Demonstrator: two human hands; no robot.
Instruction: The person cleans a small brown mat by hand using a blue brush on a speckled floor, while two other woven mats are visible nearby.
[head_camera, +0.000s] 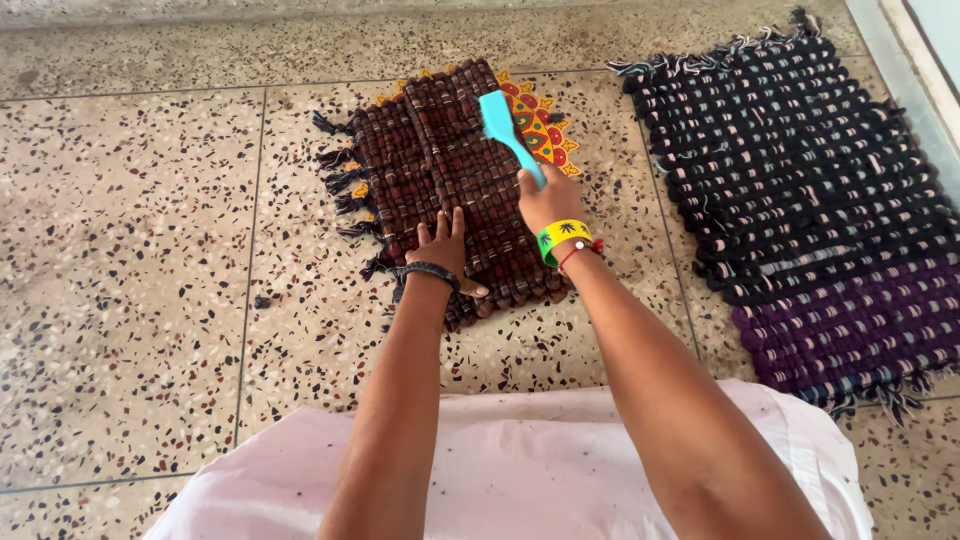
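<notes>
On terrazzo floor, left hand (fingers spread) presses brown mat; right hand grips blue brush.

The brush bristles are hidden, pressed against the brown mat. At three o'clock, the dark woven mat is cut by the edge. Both arms are cropped at six o'clock.

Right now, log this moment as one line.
left hand: flat on brown mat | right hand: holding blue brush over mat | dark mat: beside

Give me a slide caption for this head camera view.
Left hand pins brown woven mat while right hand holds blue brush over it.
</notes>
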